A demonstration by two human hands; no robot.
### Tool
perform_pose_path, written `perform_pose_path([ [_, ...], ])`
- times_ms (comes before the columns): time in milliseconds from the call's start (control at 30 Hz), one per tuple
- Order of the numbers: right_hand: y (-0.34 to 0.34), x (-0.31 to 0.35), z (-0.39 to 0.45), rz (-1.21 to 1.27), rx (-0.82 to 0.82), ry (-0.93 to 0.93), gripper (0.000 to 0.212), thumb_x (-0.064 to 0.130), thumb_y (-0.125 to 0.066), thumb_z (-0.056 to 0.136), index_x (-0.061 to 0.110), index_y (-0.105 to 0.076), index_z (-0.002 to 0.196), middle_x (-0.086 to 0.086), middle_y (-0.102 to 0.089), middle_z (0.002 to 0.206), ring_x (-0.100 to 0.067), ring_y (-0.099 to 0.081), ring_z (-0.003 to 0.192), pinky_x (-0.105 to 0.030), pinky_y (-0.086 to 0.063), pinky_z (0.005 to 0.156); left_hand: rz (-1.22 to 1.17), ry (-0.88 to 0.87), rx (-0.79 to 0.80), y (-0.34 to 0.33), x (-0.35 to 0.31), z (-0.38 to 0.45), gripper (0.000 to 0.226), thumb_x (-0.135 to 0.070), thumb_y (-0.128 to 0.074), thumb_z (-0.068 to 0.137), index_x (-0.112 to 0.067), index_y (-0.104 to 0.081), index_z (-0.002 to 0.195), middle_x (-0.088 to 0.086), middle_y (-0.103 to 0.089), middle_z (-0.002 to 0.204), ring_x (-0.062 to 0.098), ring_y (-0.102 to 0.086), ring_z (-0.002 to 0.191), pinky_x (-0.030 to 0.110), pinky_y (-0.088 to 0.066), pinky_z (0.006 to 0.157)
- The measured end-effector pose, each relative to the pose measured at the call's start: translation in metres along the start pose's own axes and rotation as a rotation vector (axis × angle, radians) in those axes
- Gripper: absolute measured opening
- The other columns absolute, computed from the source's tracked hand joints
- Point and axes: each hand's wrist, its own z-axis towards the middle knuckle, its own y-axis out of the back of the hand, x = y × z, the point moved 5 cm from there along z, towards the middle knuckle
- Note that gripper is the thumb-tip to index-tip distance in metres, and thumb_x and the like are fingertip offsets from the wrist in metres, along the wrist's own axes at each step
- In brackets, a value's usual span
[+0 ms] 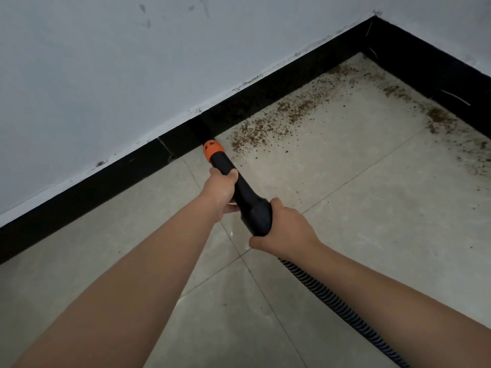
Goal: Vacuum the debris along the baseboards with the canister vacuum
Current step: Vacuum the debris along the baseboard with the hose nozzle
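I stand in a bare room corner of a building interior: pale painted wall [93, 75], black baseboard [106, 179] meeting at 1 o'clock, large glazed floor tiles [372, 221], brown debris [265, 131] at 12 o'clock.

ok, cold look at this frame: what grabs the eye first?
Two bare hands on a black vacuum wand at centre: the left hand grips it further forward, the right hand holds the wider rear end, and an orange collar sits near the black baseboard. Next, brown debris strewn on the pale floor tiles along the baseboard toward the far right corner. A ribbed hose trails to the lower right.
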Motion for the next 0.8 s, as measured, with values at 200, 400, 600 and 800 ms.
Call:
perform_pose_path([
  [200, 0.014, -0.005, -0.019, -0.018, -0.019, 0.008, 0.049, 0.034, -0.072, 0.068, 0.019, -0.037, 0.098, 0.004, -0.052, 0.085, -0.016, -0.057, 0.076, -0.028, -0.050, 0.061, -0.032, -0.070, -0.017, -0.009, 0.006, -0.018, 0.048, -0.025, -0.039, 0.100, -0.017, -0.022, 0.145, 0.009, -0.049, 0.130, 0.022, -0.053, 0.097, 0.027, -0.048, 0.056],
  [400, 0.029, -0.031, -0.056, -0.097, -0.007, -0.022, 0.048, 0.033, -0.073, 0.068, 0.020, -0.037, 0.096, 0.003, -0.053, 0.088, -0.016, -0.055, 0.078, -0.025, -0.044, 0.059, 0.030, -0.178, -0.020, -0.037, 0.029, -0.044, 0.060, -0.027, -0.040, 0.099, -0.022, -0.008, 0.150, 0.007, -0.046, 0.136, 0.027, -0.055, 0.108, 0.046, -0.051, 0.091],
  [600, 0.032, -0.056, -0.086, -0.087, -0.052, -0.117, 0.048, 0.031, -0.074, 0.067, 0.019, -0.039, 0.098, 0.001, -0.056, 0.090, -0.019, -0.057, 0.081, -0.027, -0.047, 0.064, 0.055, -0.214, 0.041, -0.070, 0.049, -0.060, 0.063, -0.031, -0.041, 0.098, -0.021, -0.007, 0.150, 0.010, -0.046, 0.138, 0.031, -0.052, 0.118, 0.046, -0.046, 0.098],
  [800, 0.038, -0.074, -0.092, -0.073, -0.085, -0.169, 0.049, 0.030, -0.075, 0.066, 0.022, -0.039, 0.099, 0.002, -0.058, 0.089, -0.015, -0.057, 0.076, -0.021, -0.044, 0.058, 0.085, -0.200, 0.129, -0.090, 0.046, -0.063, 0.069, -0.031, -0.040, 0.099, -0.021, 0.004, 0.151, 0.009, -0.042, 0.142, 0.032, -0.049, 0.121, 0.046, -0.045, 0.099],
])
